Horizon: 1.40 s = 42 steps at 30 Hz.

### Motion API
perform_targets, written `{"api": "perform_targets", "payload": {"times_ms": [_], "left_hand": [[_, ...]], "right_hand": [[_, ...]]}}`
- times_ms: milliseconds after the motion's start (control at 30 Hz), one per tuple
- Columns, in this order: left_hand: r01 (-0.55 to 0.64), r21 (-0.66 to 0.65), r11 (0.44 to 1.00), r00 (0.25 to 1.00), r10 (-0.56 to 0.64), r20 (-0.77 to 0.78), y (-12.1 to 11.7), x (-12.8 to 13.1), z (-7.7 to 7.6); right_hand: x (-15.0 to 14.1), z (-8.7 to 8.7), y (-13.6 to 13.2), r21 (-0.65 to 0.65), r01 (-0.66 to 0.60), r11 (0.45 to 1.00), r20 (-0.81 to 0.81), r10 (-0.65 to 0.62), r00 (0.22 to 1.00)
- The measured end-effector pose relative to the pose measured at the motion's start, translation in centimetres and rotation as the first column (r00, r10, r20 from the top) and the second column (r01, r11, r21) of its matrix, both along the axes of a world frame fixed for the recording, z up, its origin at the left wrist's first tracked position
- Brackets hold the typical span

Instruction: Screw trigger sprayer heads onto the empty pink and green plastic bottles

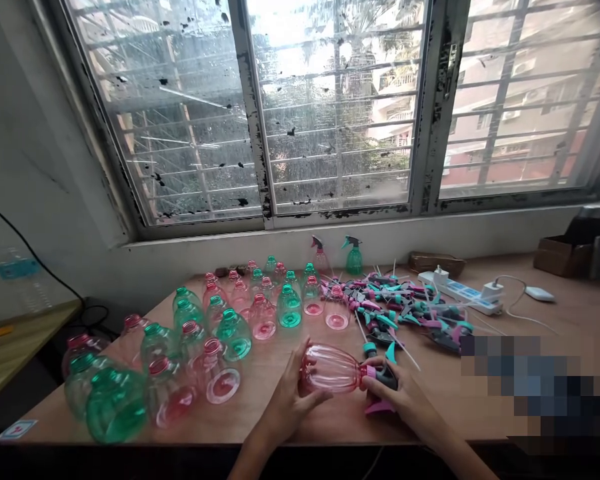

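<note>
A clear pink spray bottle lies sideways between my hands above the front of the table. My left hand is wrapped round its base end. At the neck, my right hand grips the pink and black spray head, whose pink trigger points down. Just behind my right hand rests a loose teal spray head. To the left stand many open bottles, such as a green bottle and a pink bottle. A pile of spray heads with tubes lies at the right.
Two bottles with heads fitted, one pink and one green, stand by the window wall. Behind the pile is a power strip with a cable. A cardboard box sits at the far right. A water bottle stands on another table.
</note>
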State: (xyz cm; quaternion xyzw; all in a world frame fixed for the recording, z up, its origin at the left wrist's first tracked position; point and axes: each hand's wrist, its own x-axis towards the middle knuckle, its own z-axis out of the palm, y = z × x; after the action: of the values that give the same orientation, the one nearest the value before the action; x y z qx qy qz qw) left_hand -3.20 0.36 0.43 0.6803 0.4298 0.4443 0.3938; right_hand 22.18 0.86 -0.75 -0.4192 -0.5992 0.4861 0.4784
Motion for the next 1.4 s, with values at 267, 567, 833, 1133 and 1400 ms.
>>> {"api": "perform_targets", "payload": {"times_ms": [267, 567, 833, 1133, 1400], "left_hand": [[0.008, 0.009, 1.0, 0.999, -0.007, -0.036, -0.1, 0.0, 0.1], [0.01, -0.004, 1.0, 0.999, -0.01, -0.04, 0.0, 0.0, -0.3], [0.029, -0.034, 0.999, 0.998, -0.031, -0.051, 0.3, -0.1, -0.3], [0.005, -0.019, 1.0, 1.0, -0.005, 0.031, 0.3, 0.1, -0.7], [0.025, -0.055, 0.998, 0.999, -0.028, -0.044, 0.7, -0.5, -1.1]], "right_hand": [[-0.1, 0.0, 0.0, -0.025, -0.026, 0.999, -0.048, 0.025, 0.999], [0.0, 0.8, -0.4, -0.078, -0.065, 0.995, -0.139, 0.054, 0.989], [0.0, 0.8, -0.3, -0.068, -0.034, 0.997, -0.098, 0.027, 0.995], [-0.2, 1.0, -0.3, -0.022, 0.001, 1.0, -0.066, -0.003, 0.998], [-0.1, 1.2, -0.6, -0.008, -0.039, 0.999, -0.09, 0.038, 0.995]]}}
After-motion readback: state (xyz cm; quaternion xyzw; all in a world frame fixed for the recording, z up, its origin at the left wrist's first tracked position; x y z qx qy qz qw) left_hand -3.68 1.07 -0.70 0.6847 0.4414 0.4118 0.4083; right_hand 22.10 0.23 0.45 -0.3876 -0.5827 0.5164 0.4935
